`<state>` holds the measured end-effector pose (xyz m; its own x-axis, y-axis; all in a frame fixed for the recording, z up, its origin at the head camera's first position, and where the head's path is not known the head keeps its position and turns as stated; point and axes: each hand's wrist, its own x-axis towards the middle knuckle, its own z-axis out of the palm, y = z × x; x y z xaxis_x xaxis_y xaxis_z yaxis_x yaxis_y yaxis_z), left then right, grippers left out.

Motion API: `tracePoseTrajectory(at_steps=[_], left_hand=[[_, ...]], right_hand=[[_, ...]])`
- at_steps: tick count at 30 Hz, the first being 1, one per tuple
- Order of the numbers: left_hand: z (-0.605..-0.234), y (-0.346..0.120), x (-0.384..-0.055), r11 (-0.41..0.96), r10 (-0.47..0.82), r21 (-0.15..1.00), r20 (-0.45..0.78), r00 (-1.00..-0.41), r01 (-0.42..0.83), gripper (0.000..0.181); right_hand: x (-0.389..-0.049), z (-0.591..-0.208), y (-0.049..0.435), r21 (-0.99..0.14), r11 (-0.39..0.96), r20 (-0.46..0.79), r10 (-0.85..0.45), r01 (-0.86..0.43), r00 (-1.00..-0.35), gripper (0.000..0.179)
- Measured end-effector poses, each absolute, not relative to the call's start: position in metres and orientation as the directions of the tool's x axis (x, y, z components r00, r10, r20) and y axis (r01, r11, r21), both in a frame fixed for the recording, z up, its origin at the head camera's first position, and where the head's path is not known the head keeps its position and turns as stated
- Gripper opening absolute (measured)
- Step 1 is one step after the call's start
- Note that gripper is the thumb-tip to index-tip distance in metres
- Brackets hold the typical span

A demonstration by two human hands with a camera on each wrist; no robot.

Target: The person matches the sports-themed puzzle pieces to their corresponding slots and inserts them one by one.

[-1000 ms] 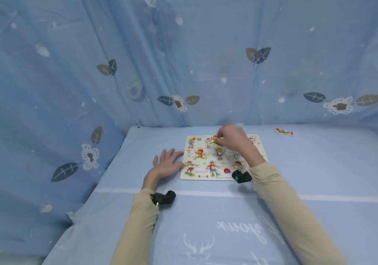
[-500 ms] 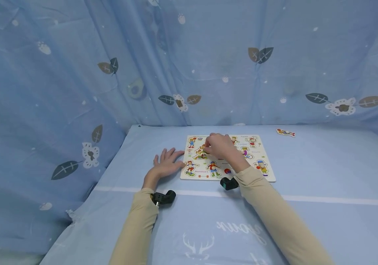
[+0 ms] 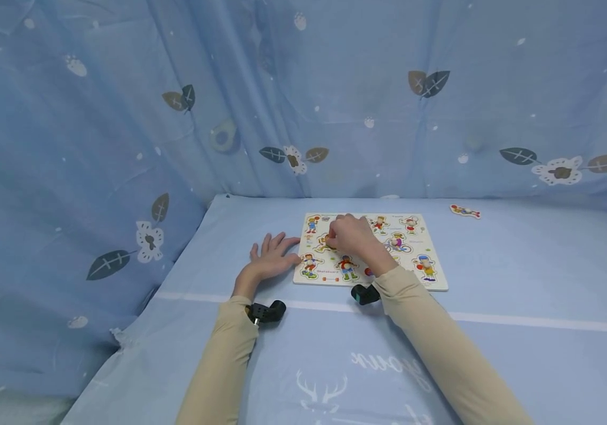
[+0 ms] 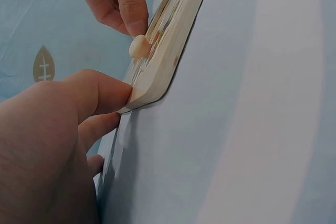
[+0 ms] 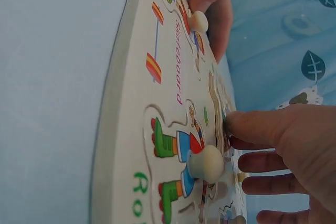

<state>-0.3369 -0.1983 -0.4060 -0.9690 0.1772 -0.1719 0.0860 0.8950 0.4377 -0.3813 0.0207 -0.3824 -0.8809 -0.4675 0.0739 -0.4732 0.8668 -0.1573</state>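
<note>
A pale wooden peg puzzle board (image 3: 433, 248) lies on the table, with figure pieces set in it. My left hand (image 3: 268, 260) rests at its left edge, fingers spread and thumb touching the corner. Over the board's left half, my right hand (image 3: 356, 239) pinches a running-figure piece (image 3: 325, 243) at its slot; the fingers hide most of this piece, and whether it lies flush I cannot tell. Nearer me, the skateboard piece (image 3: 310, 265) and the roller-skating piece (image 5: 181, 145) sit in the board, round knobs upward.
Beyond the board's right far corner, a loose figure piece (image 3: 465, 211) lies on the light blue tablecloth (image 3: 521, 265). A blue patterned curtain (image 3: 367, 118) hangs along the back and left. Each wrist wears a small black camera (image 3: 268, 311).
My right hand has moved left and toward me with the piece, from the board's upper middle to the running-figure slot, then stayed there. My left hand keeps its place at the board's edge.
</note>
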Motion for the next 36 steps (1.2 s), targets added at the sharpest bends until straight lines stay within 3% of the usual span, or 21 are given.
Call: tracePoseTrajectory(at_steps=[24, 31, 36], left_hand=[[-0.406, -0.194, -0.336, 0.899, 0.157, 0.433, -0.169, -0.973, 0.07, 0.065], [-0.408, -0.193, -0.337, 0.905, 0.155, 0.419, -0.166, -0.974, 0.073, 0.065], [-0.41, -0.193, -0.338, 0.909, 0.144, 0.412, -0.181, -0.973, 0.058, 0.066]], right_hand=[[-0.379, -0.379, -0.003, -0.13, 0.933, 0.051, -0.332, -0.336, -0.942, 0.024], [-0.373, -0.375, 0.004, -0.201, 0.93, 0.009, -0.312, -0.308, -0.95, 0.022], [-0.367, -0.372, 0.008, -0.238, 0.913, 0.005, -0.339, -0.331, -0.941, 0.03]])
